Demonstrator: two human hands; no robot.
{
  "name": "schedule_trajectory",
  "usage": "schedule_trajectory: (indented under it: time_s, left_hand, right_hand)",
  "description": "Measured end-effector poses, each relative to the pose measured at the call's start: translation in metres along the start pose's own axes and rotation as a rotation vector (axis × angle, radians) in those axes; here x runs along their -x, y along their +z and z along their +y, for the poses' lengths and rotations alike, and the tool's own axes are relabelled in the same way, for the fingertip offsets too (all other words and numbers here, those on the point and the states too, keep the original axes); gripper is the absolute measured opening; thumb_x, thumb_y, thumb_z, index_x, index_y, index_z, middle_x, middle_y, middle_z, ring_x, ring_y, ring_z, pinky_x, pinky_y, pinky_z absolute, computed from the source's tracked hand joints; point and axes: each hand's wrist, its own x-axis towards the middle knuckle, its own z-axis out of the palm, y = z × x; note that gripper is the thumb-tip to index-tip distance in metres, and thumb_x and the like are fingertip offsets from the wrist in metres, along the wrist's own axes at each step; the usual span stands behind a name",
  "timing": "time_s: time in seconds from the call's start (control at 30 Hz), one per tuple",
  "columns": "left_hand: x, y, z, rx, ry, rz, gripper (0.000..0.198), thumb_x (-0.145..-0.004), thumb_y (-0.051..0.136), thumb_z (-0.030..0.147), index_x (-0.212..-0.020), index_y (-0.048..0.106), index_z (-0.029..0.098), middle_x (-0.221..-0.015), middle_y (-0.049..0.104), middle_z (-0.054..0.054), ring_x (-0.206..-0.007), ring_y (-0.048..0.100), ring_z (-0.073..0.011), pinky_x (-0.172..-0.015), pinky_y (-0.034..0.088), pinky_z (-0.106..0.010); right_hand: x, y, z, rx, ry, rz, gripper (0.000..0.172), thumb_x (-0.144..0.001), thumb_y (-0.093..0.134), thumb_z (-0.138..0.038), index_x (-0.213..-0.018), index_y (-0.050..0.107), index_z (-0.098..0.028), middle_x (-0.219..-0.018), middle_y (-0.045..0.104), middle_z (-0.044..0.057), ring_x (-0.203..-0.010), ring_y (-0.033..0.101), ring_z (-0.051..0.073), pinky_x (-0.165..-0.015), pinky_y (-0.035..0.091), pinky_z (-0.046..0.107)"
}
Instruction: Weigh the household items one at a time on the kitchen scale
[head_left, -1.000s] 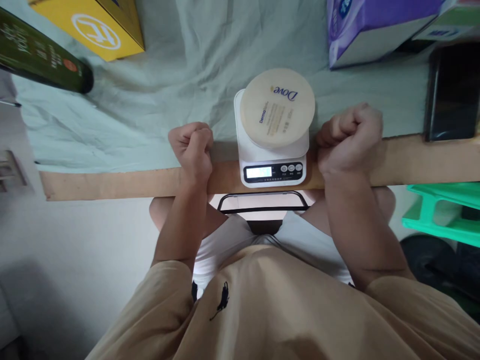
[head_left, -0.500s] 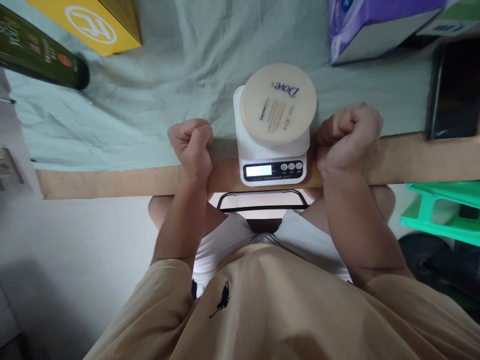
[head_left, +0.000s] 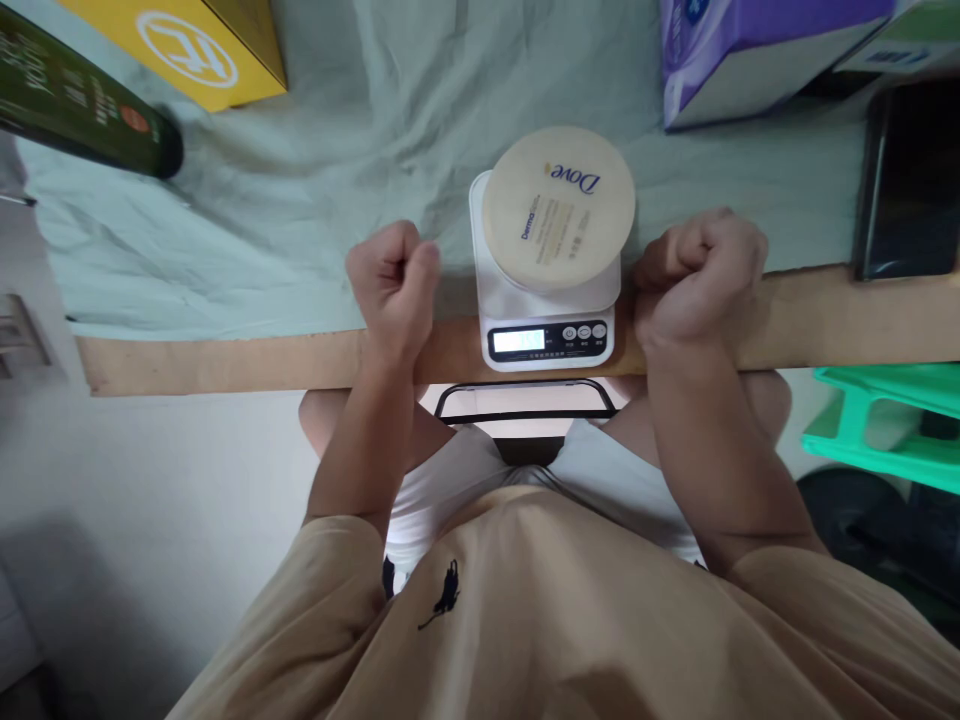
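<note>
Left hand point(head_left: 394, 283), at the scale's point(head_left: 514, 300) nine o'clock, has rolled slightly; right hand point(head_left: 701, 275), at three, stays. Both grips are balled tight. Dove tub point(head_left: 559, 208) rests atop the scale; display point(head_left: 519, 341) digits blur.

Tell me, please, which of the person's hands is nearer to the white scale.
The right hand: it is a fist close beside the right side of the white scale. The left hand, also a fist, sits left across a wider gap.

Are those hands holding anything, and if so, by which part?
Nothing visible is held: the left hand and right hand are both closed into fists, while the Dove tub rests on the white digital scale.
</note>
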Motion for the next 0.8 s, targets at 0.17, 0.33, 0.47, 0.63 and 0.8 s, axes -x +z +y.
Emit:
schedule_trajectory:
  time_s: [0.17, 0.33, 0.47, 0.63, 0.8]
  left_hand:
    - [-0.021, 0.018, 0.025, -0.111, 0.059, -0.295, 0.070, -0.057, 0.093, 0.067, -0.108, 0.067, 0.027, -0.121, 0.064, -0.008, -0.125, 0.062, -0.0258, -0.105, 0.055, -0.038]
    - [-0.031, 0.033, 0.015, -0.066, 0.030, -0.290, 0.097, -0.043, 0.095, 0.072, -0.124, 0.061, 0.030, -0.136, 0.062, -0.010, -0.143, 0.056, -0.0337, -0.125, 0.049, -0.048]
    - [-0.019, 0.035, 0.008, -0.167, 0.088, -0.338, 0.104, -0.048, 0.090, 0.079, -0.133, 0.053, 0.030, -0.142, 0.056, -0.011, -0.151, 0.049, -0.0334, -0.128, 0.047, -0.048]
    - [-0.029, 0.008, -0.005, -0.260, 0.336, -0.165, 0.120, -0.048, 0.086, 0.086, -0.141, 0.039, 0.027, -0.145, 0.048, -0.009, -0.148, 0.049, -0.0297, -0.130, 0.046, -0.046]
    - [-0.076, -0.071, -0.013, -0.449, 0.401, 0.143, 0.094, -0.075, 0.078, 0.075, -0.142, 0.038, 0.023, -0.142, 0.052, 0.006, -0.141, 0.055, -0.0119, -0.135, 0.044, -0.035]
  right_hand:
    - [0.002, 0.000, -0.002, -0.054, -0.057, -0.002, 0.042, -0.073, 0.053, -0.026, -0.051, 0.017, -0.021, -0.049, 0.008, -0.006, -0.043, 0.010, 0.001, -0.042, 0.006, 0.021]
    - [0.003, -0.001, -0.002, -0.064, -0.066, -0.002, 0.040, -0.071, 0.051, -0.022, -0.050, 0.017, -0.019, -0.049, 0.008, -0.006, -0.042, 0.011, 0.001, -0.043, 0.007, 0.020]
    - [0.001, -0.005, -0.004, -0.047, -0.079, -0.007, 0.044, -0.071, 0.052, -0.024, -0.051, 0.014, -0.019, -0.050, 0.006, -0.006, -0.042, 0.012, 0.000, -0.042, 0.009, 0.017]
    - [-0.001, -0.008, -0.007, -0.026, -0.067, -0.037, 0.047, -0.071, 0.056, -0.029, -0.050, 0.015, -0.019, -0.047, 0.009, -0.007, -0.039, 0.016, 0.001, -0.040, 0.013, 0.016]
    - [-0.001, -0.011, -0.006, -0.034, -0.066, -0.053, 0.048, -0.074, 0.057, -0.029, -0.048, 0.018, -0.019, -0.046, 0.012, -0.007, -0.037, 0.017, 0.002, -0.039, 0.014, 0.018]
